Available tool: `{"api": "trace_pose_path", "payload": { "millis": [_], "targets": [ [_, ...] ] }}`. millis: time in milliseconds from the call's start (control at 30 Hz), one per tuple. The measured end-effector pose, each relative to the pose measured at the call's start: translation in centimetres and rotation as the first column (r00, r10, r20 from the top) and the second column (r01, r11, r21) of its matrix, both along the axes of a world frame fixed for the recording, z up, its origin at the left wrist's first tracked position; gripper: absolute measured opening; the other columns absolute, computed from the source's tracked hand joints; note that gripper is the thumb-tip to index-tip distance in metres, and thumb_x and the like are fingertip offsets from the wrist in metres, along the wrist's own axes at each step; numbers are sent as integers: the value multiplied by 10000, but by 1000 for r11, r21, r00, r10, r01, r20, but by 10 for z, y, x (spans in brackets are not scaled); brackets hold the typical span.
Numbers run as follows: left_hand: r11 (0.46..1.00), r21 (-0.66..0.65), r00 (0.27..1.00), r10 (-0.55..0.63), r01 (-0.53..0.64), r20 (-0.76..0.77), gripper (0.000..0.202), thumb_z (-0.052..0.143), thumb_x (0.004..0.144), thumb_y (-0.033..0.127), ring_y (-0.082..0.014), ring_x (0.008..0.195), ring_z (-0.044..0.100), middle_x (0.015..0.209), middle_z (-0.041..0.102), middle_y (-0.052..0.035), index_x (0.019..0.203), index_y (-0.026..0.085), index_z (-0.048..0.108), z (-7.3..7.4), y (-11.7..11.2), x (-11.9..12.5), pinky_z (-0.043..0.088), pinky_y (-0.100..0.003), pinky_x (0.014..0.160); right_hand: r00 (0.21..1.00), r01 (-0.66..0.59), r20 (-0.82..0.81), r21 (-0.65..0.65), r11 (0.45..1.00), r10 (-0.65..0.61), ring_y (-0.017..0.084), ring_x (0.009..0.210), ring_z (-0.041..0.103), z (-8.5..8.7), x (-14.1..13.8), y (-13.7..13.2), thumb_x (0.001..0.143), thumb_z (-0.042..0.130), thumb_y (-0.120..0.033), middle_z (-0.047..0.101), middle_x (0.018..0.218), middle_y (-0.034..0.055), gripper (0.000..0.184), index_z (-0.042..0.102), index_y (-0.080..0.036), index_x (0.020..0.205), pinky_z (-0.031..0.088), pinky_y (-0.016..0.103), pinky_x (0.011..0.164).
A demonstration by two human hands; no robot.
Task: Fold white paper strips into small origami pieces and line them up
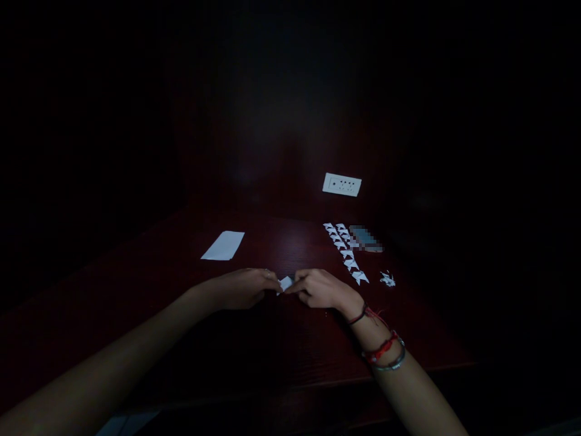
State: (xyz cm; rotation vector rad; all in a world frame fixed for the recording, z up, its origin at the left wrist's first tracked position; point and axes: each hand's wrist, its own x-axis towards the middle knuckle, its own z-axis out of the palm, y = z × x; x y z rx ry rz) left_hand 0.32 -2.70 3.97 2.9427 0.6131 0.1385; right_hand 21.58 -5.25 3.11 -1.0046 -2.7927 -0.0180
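Between my hands is a small folded piece of white paper [285, 283], low over the dark red table [272, 351]. My left hand [247, 287] has its fingers closed at the paper's left edge. From the other side my right hand [320, 288] presses thumb and forefinger to its right edge, the other fingers curled in. A flat stack of white paper [223, 245] lies beyond my left hand. Several folded white paper pieces [348, 260] stand in two rows past my right hand, and a crumple of paper scraps [387, 278] lies to their right.
A blurred-out flat object, perhaps a phone [365, 238], lies beside the far end of the rows. A white socket plate [342, 184] is on the dark surface behind the table. The front table edge runs below my wrists, and the surroundings are very dark.
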Motion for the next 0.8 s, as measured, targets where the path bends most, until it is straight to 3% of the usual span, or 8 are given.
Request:
{"api": "trace_pose_path", "payload": {
  "millis": [200,367,567,700,800],
  "targets": [
    [1000,7,1000,-8,8,-9,511,359,662,-5,-142,957,454,1045,509,15,1076,272,471,0,2,0,345,-275,833,1000,3,16,32,999,-4,100,752,492,-2,-1,1,728,414,-128,541,873,16,329,554,-243,1002,355,203,649],
    [1000,14,1000,-4,5,-6,500,352,662,-6,-138,951,460,1036,514,16,1053,272,491,-1,2,1,350,-271,829,1000,-15,-27,-23,1000,15,103,792,510,-1,1,3,705,432,-99,566,891,18,283,599,-197,912,365,199,689],
    [1000,-2,1000,2,-2,11,477,355,665,0,-137,967,451,1059,496,14,1034,263,504,-2,2,-1,347,-269,835,985,-21,-174,-72,997,8,95,776,526,-3,6,9,691,419,-64,597,844,20,255,617,-154,824,378,195,727],
    [1000,-16,1000,15,-15,11,448,367,688,25,-140,988,436,1092,481,16,1040,266,504,-3,3,-1,333,-272,850,916,129,-372,-86,988,-152,110,847,517,-9,3,20,722,410,-107,591,916,45,273,585,-148,927,372,224,777],
    [1000,-16,1000,22,-22,-7,494,387,659,19,-145,1014,414,1107,475,26,1069,279,478,-3,2,1,313,-283,869,849,229,-425,-237,944,-313,121,813,533,-17,-4,31,698,466,-163,601,892,47,266,580,-144,938,394,228,739]
  ]
}}
